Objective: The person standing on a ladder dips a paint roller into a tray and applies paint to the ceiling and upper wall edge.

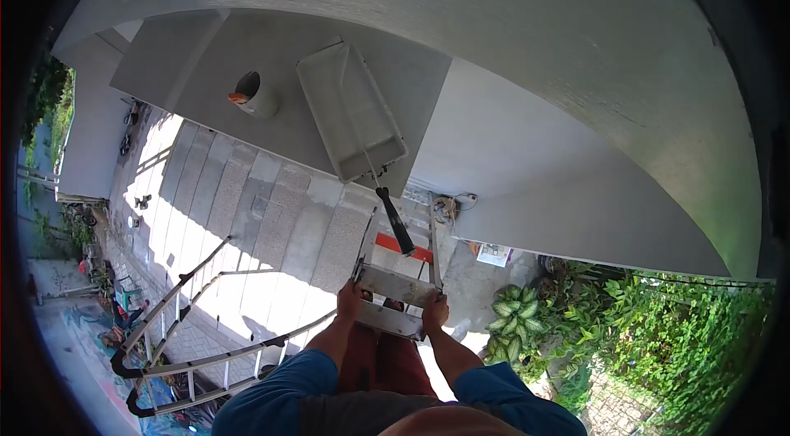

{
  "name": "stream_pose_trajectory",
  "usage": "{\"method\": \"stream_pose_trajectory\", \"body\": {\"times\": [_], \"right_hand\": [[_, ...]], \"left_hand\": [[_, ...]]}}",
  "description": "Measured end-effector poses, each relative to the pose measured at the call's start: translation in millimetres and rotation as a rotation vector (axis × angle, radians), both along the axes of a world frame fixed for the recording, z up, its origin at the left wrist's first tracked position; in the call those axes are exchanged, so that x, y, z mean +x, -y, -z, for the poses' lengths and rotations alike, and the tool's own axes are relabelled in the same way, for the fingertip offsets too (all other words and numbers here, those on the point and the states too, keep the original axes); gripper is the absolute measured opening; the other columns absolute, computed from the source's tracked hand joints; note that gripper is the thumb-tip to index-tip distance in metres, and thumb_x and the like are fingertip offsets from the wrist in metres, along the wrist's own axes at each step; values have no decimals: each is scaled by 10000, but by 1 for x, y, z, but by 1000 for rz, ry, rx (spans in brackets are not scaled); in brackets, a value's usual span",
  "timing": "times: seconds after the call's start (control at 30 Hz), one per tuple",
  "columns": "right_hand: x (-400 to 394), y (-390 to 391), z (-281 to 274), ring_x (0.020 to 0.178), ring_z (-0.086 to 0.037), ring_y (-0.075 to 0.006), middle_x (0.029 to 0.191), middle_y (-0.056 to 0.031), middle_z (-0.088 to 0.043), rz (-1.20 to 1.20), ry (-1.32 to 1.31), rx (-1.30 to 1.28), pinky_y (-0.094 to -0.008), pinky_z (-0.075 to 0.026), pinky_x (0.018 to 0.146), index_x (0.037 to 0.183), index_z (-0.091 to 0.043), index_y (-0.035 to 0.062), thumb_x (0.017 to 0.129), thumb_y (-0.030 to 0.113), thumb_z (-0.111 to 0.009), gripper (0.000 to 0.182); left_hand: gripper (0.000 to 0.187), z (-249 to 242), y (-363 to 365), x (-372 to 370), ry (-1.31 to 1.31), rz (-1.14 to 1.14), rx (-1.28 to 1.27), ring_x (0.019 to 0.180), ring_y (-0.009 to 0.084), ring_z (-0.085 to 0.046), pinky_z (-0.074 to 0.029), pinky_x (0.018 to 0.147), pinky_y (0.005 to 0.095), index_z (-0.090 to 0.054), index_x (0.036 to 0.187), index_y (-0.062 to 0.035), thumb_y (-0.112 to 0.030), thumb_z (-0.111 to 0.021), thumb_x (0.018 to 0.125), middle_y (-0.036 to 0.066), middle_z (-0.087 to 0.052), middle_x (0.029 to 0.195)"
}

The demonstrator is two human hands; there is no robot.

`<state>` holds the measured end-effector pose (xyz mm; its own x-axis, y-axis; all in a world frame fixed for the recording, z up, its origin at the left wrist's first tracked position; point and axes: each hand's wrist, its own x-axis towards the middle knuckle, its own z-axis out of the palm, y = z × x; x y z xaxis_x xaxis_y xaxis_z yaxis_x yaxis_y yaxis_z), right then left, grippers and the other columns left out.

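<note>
My left hand is closed round the left rail of a metal ladder, near its upper steps. On the other side my right hand grips the ladder's right rail. Ahead of the ladder, on a grey ledge, lies a long whitish paint tray. A roller handle with a black grip sticks out past the tray's near end, over the ladder. Left of the tray stands a pale container with an orange item at its rim.
A curved grey wall arches overhead and to the right. Another ladder with black feet extends at the lower left. Paving lies far below, partly sunlit. Leafy plants grow at the lower right.
</note>
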<state>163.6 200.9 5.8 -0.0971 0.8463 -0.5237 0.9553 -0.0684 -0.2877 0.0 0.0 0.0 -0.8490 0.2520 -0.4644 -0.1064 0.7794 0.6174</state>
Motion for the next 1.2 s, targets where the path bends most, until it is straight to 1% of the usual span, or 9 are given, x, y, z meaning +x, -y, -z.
{"method": "stream_pose_trajectory", "body": {"times": [0.07, 0.2, 0.27, 0.3, 0.5, 0.6, 0.73, 1.03, 1.2], "right_hand": [[3, 2, -1, 883, -678, -461, 907, -257, -698, -39, 22, 38, -569, -513, 794, 1018, -614, 31, 979, 558, -443, 555], [8, -4, 12, 876, -676, -464, 895, -253, -699, -24, -6, 29, -568, -514, 788, 1013, -614, 32, 987, 535, -443, 532], [10, 0, 22, 803, -689, -449, 827, -243, -697, -77, 6, 143, -563, -529, 707, 978, -620, 58, 989, 505, -473, 471], [11, 0, 23, 803, -689, -449, 827, -243, -697, -74, 7, 140, -563, -529, 707, 978, -620, 58, 989, 505, -473, 471], [10, -2, 23, 814, -690, -450, 830, -250, -699, -47, 7, 146, -557, -533, 706, 976, -650, 41, 988, 503, -488, 489], [9, -1, 18, 817, -690, -452, 831, -244, -703, -24, -64, 166, -558, -532, 713, 952, -655, 40, 984, 503, -492, 492], [7, -1, 13, 801, -690, -455, 800, -235, -702, -28, -42, 166, -561, -529, 720, 925, -664, 51, 977, 500, -502, 480], [11, -2, 15, 813, -686, -459, 813, -238, -701, -51, -36, 206, -564, -524, 726, 926, -677, 49, 980, 535, -468, 531], [7, -3, 13, 839, -676, -467, 829, -251, -696, -62, -24, 212, -565, -512, 750, 916, -680, 25, 991, 518, -463, 544]], "left_hand": [[256, -24, -4, -1, 77, -58, 82, 737, 301, -706, -519, 676, 448, -591, 965, -27, -280, -565, 990, 150, -696, 752], [243, -31, -17, -2, 31, -41, 106, 708, 311, -695, -516, 656, 437, -589, 963, -32, -272, -559, 990, 144, -690, 738], [250, -37, -19, -6, 85, -64, 134, 732, 334, -693, -514, 675, 442, -588, 964, -30, -277, -557, 990, 150, -695, 760], [250, -34, -17, -5, 86, -61, 130, 732, 334, -693, -514, 675, 442, -588, 964, -30, -277, -557, 990, 150, -695, 760], [276, -8, -9, -3, 33, 2, 68, 879, 434, -664, -495, 741, 526, -567, 974, -22, -296, -550, 990, 198, -696, 870], [297, 3, -6, -1, 128, -36, 82, 906, 475, -638, -481, 757, 561, -560, 992, -6, -303, -550, 986, 246, -677, 904], [302, 18, -1, 3, 86, -11, 96, 907, 514, -612, -462, 764, 594, -540, 966, 7, -294, -538, 985, 292, -650, 899], [286, -8, -7, 1, 35, 46, 29, 903, 497, -616, -458, 767, 592, -519, 1025, -22, -307, -532, 998, 266, -648, 916], [284, 11, -1, 5, -41, 46, 47, 932, 476, -607, -469, 770, 574, -513, 1027, -28, -307, -549, 995, 245, -621, 969]]}}
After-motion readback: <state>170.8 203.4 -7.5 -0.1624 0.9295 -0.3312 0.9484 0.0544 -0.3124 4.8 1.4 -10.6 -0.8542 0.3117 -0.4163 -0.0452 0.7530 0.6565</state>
